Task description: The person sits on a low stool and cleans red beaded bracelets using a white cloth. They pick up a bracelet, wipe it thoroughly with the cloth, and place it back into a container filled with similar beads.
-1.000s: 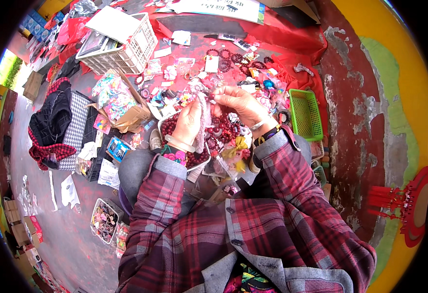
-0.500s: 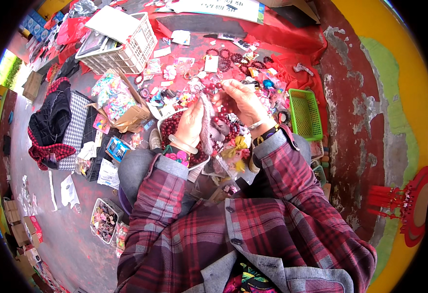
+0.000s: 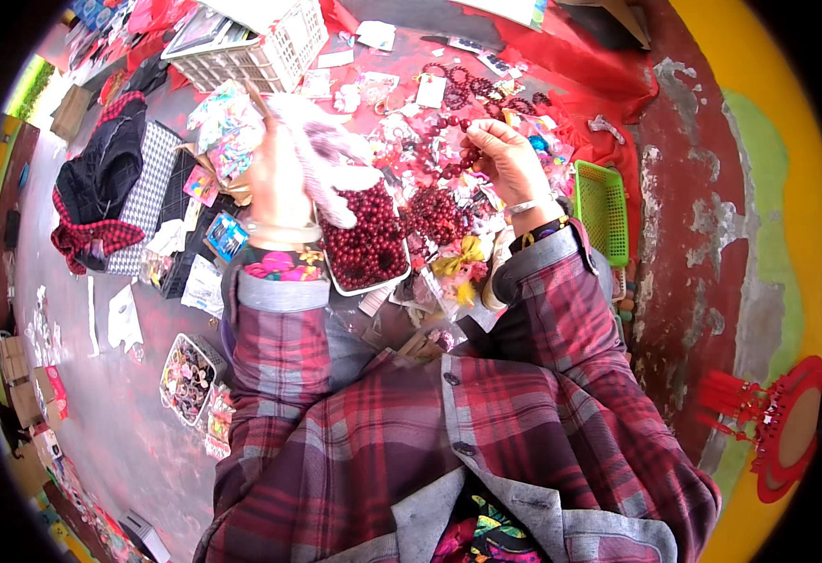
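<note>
In my right hand [image 3: 514, 164], the fingertips pinch a bracelet of dark red beads [image 3: 455, 171], which hangs in a loop to the left of the thumb. My left hand [image 3: 281, 178] is raised and smeared by motion, closed around a fluffy greyish-pink piece [image 3: 331, 159] that looks like plush or furry cloth. One end of it dangles over a white basket [image 3: 375, 287] filled with dark red beads [image 3: 366, 239]. Beside this basket lies a heap of dark red bead strings [image 3: 434, 214]. Nearer to me is a yellow bow [image 3: 470, 251] among plastic packets.
A green basket [image 3: 601, 211] stands right of my right hand. At the back left is a white crate [image 3: 270, 56]; a bag of colourful pieces [image 3: 223, 131] sits behind my left hand. More bead bracelets [image 3: 472, 89] lie farther back. A small basket of trinkets [image 3: 189, 380] is at lower left.
My hands have moved apart. The left one went left with the fluffy piece, uncovering the basket of beads; the right one moved right and away from me with the bracelet.
</note>
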`<state>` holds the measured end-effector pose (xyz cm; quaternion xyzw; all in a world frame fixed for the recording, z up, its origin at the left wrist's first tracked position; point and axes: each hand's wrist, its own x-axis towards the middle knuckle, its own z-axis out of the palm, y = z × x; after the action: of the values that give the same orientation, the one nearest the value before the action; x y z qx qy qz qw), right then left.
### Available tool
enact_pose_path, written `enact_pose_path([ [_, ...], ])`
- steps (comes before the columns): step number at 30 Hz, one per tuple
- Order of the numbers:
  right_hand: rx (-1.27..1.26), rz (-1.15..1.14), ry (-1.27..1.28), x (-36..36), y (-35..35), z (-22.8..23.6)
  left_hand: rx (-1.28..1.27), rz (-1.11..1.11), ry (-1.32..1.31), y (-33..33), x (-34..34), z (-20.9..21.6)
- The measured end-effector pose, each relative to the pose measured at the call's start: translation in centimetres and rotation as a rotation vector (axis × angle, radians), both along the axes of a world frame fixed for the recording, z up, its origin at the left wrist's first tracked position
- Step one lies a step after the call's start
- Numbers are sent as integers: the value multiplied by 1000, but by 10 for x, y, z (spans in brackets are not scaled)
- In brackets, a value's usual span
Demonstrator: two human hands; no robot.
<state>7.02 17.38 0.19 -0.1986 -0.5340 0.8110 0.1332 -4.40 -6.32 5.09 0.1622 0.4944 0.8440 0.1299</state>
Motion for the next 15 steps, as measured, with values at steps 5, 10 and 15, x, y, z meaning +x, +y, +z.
enact_pose_path([
  [5,407,117,-264,-9,-16,-39,81,227,-79,-47,-17,27],
  [10,882,251,-277,-17,-43,-118,116,271,-244,-54,-18,25],
  [15,881,428,-332,-21,-104,-155,77,305,-255,-63,-32,4],
])
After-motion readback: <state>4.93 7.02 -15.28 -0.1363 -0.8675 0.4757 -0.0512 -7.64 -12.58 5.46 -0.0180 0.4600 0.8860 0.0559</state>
